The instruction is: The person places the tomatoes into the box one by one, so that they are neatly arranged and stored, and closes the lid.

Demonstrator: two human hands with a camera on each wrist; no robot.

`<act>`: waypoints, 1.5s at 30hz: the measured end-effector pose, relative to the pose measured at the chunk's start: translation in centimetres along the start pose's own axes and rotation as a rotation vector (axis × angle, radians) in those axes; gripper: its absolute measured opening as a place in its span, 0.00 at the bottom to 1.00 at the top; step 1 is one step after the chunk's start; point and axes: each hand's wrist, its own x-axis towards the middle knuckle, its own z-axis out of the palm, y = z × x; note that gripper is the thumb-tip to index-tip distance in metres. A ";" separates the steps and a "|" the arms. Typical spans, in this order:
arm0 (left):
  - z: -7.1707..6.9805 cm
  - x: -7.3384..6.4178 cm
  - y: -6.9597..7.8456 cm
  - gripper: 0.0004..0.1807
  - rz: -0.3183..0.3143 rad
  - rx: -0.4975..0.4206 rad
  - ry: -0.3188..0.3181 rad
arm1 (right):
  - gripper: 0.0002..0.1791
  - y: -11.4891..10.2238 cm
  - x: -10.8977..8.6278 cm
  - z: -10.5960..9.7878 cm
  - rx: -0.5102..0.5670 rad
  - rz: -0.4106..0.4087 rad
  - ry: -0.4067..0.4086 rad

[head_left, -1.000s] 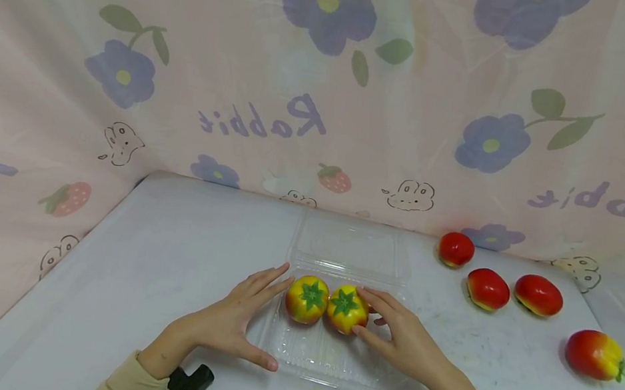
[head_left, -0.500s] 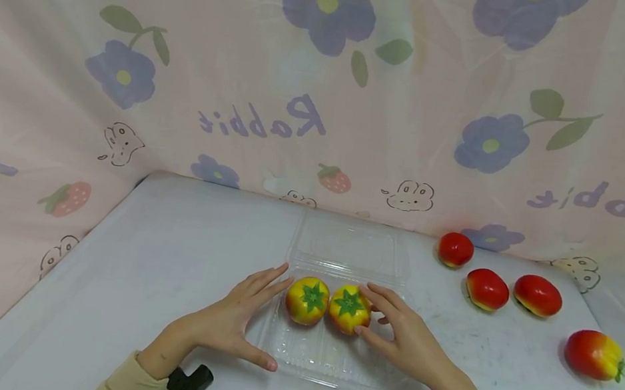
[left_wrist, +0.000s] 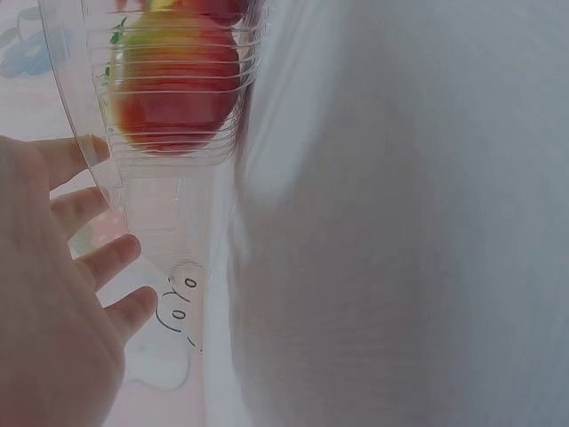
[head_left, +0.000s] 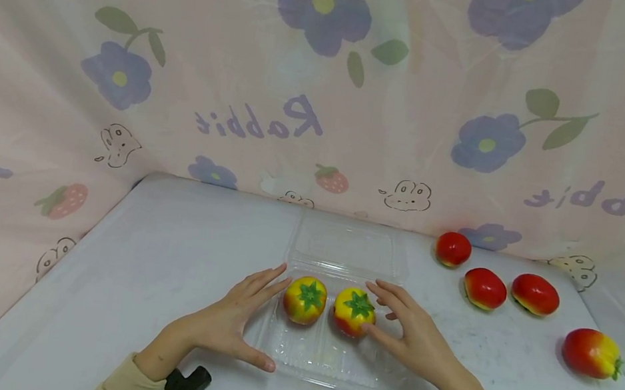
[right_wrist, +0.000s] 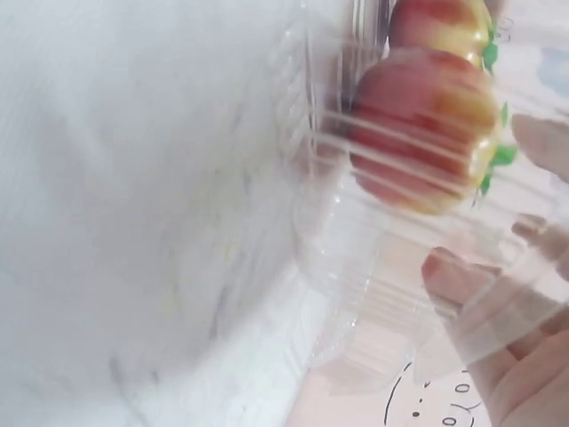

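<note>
Two glossy red-and-yellow tomatoes with green star-shaped stem tops lie in a clear plastic clamshell box (head_left: 316,374). A small gap separates the left tomato (head_left: 305,300) from the right tomato (head_left: 354,312). My left hand (head_left: 233,318) is spread at the box's left side, its fingertips at the rim in the left wrist view. Beside the right tomato, my right hand (head_left: 409,336) has loosely bent, parted fingers; its thumb overlaps the tomato's edge in the head view. The right wrist view shows those fingers (right_wrist: 453,271) apart from the tomato, behind the clear box wall.
The box's clear lid (head_left: 348,247) lies folded back behind it. Several more tomatoes, among them a far one (head_left: 452,250) and a near one (head_left: 592,353), lie on the white table (head_left: 173,235) to the right. A printed curtain (head_left: 235,62) hangs behind the table.
The right tomato has moved slightly right, opening a gap from the left one. My right hand has shifted right and its fingers have loosened. My left hand stays nearly still.
</note>
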 end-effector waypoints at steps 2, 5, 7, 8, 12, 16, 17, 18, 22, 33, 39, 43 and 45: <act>0.0 0.0 0.0 0.66 0.004 -0.001 0.003 | 0.36 0.1 -0.1 -0.1 -0.006 -0.010 0.019; 0.0 0.0 0.0 0.66 0.010 0.000 0.005 | 0.35 0.4 -0.2 -0.3 -0.018 -0.031 0.059; 0.0 0.0 0.0 0.66 0.008 0.001 0.005 | 0.35 0.6 -0.3 -0.3 -0.030 -0.045 0.090; 0.0 0.0 0.0 0.66 0.006 0.001 0.003 | 0.35 0.7 -0.3 -0.4 -0.035 -0.052 0.106; 0.0 -0.1 0.1 0.66 -0.006 -0.002 -0.002 | 0.35 1.2 -0.6 -0.6 -0.058 -0.060 0.155; 0.0 -0.1 0.1 0.66 -0.010 -0.003 -0.005 | 0.35 1.6 -0.8 -0.9 -0.073 -0.055 0.194; 0.0 -0.1 0.1 0.66 -0.010 -0.003 -0.004 | 0.36 1.7 -0.8 -1.0 -0.076 -0.052 0.201; 0.0 -0.1 0.1 0.66 -0.009 -0.001 -0.005 | 0.36 1.7 -0.9 -1.1 -0.076 -0.049 0.207; 0.0 -0.1 0.1 0.66 -0.010 0.003 -0.007 | 0.36 2.0 -0.9 -1.4 -0.090 -0.034 0.218; -0.1 0.0 0.1 0.66 -0.015 0.003 -0.005 | 0.33 3.7 -1.1 -2.1 -0.115 -0.012 0.273; 0.0 0.0 0.0 0.66 -0.012 0.000 -0.002 | 0.32 4.3 -1.3 -2.4 -0.112 0.021 0.270; 0.0 -0.1 0.1 0.66 -0.010 -0.004 -0.001 | 0.32 4.6 -1.4 -2.8 -0.113 0.036 0.287; 0.0 -0.1 0.1 0.66 -0.011 -0.008 -0.001 | 0.32 4.7 -1.5 -3.0 -0.112 0.045 0.291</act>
